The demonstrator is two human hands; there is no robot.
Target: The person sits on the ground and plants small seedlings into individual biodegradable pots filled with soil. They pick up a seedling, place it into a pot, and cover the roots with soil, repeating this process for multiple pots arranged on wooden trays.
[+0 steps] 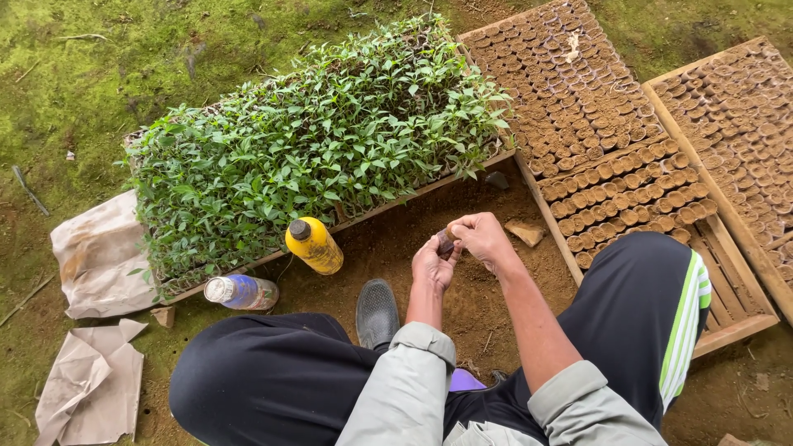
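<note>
Person seated low on bare brown soil, knees spread, black trousers, grey sleeves pushed up. Both hands meet in front, over the ground between the seedling tray and the wooden frames. Left hand (431,266) and right hand (479,235) pinch one small soil-filled pot (447,240), dark brown, cylindrical; the fingers of both hands are narrow, closed round it, the pot held in the air above the soil and touching nothing else. Its lower end is hidden by the left palm, so whether it is packed full cannot be told. Risks as judged from here: the pot looks soft-sided, and a hard pinch from two sides could crush it or squeeze soil out. If either grip loosens, it drops onto loose earth and may spill. Just beyond the hands, the tray of green seedlings (322,140) hangs its leaves over the near edge; a forward reach could bruise stems. A yellow bottle (315,245) leans against that near edge and a clear bottle with blue label (240,291) lies on the soil near the left knee; a shifting knee or the black shoe (377,312) could knock either. On the right, the wooden frame of filled pots (603,157) has its near rows only partly filled, close by the right knee; a leg bump could topple the loose edge pots.
</note>
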